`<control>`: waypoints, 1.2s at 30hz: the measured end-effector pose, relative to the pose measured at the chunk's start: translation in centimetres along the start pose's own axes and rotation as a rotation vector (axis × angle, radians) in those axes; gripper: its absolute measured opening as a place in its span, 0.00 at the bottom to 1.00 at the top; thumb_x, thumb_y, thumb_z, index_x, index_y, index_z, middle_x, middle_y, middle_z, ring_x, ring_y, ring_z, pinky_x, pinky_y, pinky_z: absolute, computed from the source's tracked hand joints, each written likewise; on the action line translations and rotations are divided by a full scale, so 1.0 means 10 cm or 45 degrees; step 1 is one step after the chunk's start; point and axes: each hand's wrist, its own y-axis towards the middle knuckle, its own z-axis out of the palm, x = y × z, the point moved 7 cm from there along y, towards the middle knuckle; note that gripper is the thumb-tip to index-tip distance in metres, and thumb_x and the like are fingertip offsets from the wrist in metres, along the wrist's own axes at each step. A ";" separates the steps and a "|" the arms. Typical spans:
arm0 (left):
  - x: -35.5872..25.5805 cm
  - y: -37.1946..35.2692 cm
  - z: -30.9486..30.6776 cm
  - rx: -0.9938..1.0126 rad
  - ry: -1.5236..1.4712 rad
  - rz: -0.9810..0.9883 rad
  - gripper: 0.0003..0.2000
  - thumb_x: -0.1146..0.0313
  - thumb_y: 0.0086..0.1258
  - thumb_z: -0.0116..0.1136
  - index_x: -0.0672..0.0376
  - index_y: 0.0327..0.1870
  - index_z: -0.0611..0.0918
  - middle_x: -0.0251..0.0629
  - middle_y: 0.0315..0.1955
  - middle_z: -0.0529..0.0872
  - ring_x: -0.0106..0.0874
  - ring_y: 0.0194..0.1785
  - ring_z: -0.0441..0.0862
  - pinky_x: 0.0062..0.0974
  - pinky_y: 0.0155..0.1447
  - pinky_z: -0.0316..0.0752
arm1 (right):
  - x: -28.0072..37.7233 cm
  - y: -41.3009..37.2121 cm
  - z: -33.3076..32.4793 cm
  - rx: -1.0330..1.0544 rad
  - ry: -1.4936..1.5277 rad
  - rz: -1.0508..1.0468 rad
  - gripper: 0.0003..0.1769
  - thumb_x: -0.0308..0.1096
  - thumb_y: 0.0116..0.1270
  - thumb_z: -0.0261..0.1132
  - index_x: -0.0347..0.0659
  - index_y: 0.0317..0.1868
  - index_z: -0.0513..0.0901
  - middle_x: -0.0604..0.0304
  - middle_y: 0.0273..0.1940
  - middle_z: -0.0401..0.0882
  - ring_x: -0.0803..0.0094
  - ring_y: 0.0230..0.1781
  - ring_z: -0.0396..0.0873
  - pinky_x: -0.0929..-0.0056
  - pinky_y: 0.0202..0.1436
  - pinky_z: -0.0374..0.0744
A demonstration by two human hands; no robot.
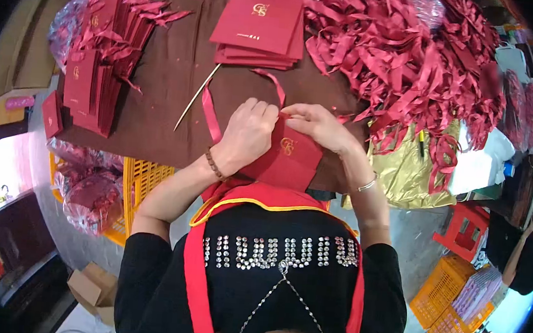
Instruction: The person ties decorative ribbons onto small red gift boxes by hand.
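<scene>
A small red paper bag (pixel 294 159) with a gold logo lies at the near table edge, in front of my body. My left hand (pixel 248 132) is closed in a fist over its top left part, the wrist wearing a brown beaded bracelet. A red ribbon (pixel 210 114) loops up from under this hand and back down to the fingers. At the bag's top edge, my right hand (pixel 320 127) pinches the bag, its fingertips close to the left fist. What lies between the two hands is partly hidden. Beyond them rests a thin pointed stick (pixel 196 99).
A stack of red bags (pixel 258 23) sits at the back middle. More bags (pixel 89 94) stand in rows on the left. Loose ribbons (pixel 403 58) are heaped at the right, above gold wrapping (pixel 405 172). Yellow crates (pixel 141 184) stand below the table. Another person's arm (pixel 519 252) shows far right.
</scene>
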 end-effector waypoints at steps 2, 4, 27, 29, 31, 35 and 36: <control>-0.03 0.03 -0.04 0.031 -0.010 0.060 0.04 0.78 0.55 0.52 0.63 0.31 0.75 0.46 0.27 0.77 0.42 0.34 0.74 0.34 0.41 0.71 | 0.03 0.03 -0.03 -0.068 -0.323 -0.146 0.15 0.31 0.66 0.59 0.32 0.51 0.78 0.58 0.45 0.81 0.74 0.47 0.76 0.73 0.54 0.73; -0.11 0.08 -0.08 0.064 -0.041 0.062 0.08 0.79 0.51 0.51 0.64 0.34 0.75 0.48 0.30 0.77 0.44 0.37 0.74 0.36 0.44 0.71 | 0.19 -0.05 -0.03 -0.147 -0.449 -0.133 0.15 0.34 0.61 0.62 0.36 0.46 0.80 0.50 0.42 0.82 0.66 0.45 0.79 0.68 0.51 0.75; -0.03 0.33 -0.29 0.061 -0.223 0.228 0.06 0.65 0.62 0.58 0.58 0.30 0.77 0.41 0.29 0.77 0.42 0.39 0.74 0.38 0.42 0.68 | 0.33 -0.08 0.04 -0.070 -0.447 -0.245 0.16 0.34 0.60 0.59 0.34 0.46 0.78 0.49 0.37 0.82 0.66 0.38 0.79 0.66 0.46 0.75; 0.22 0.41 -0.17 0.150 -0.419 0.143 0.07 0.64 0.64 0.55 0.57 0.31 0.79 0.40 0.31 0.78 0.40 0.43 0.73 0.37 0.45 0.67 | 0.49 -0.12 0.12 -0.055 -0.631 -0.174 0.15 0.35 0.60 0.59 0.35 0.44 0.79 0.46 0.36 0.81 0.62 0.37 0.80 0.63 0.44 0.75; 0.39 0.41 -0.05 0.410 -0.803 -0.062 0.08 0.65 0.64 0.54 0.60 0.31 0.80 0.40 0.33 0.80 0.38 0.44 0.75 0.34 0.47 0.69 | 0.52 -0.10 0.20 -0.071 -0.627 -0.379 0.15 0.37 0.61 0.58 0.40 0.45 0.79 0.48 0.37 0.82 0.53 0.40 0.81 0.58 0.42 0.76; 0.48 0.26 0.20 0.880 -1.160 0.002 0.10 0.68 0.62 0.53 0.65 0.37 0.82 0.41 0.38 0.83 0.36 0.42 0.79 0.30 0.48 0.72 | 0.68 -0.22 0.30 -0.109 -0.853 -0.312 0.15 0.37 0.63 0.58 0.45 0.49 0.79 0.47 0.40 0.81 0.50 0.42 0.79 0.55 0.46 0.76; 0.52 0.19 0.27 1.127 -1.262 -0.203 0.12 0.67 0.63 0.52 0.66 0.40 0.82 0.41 0.41 0.82 0.34 0.45 0.78 0.29 0.53 0.70 | 0.69 -0.21 0.32 -0.113 -0.845 -0.389 0.15 0.37 0.63 0.58 0.45 0.49 0.79 0.47 0.39 0.82 0.50 0.42 0.80 0.55 0.45 0.75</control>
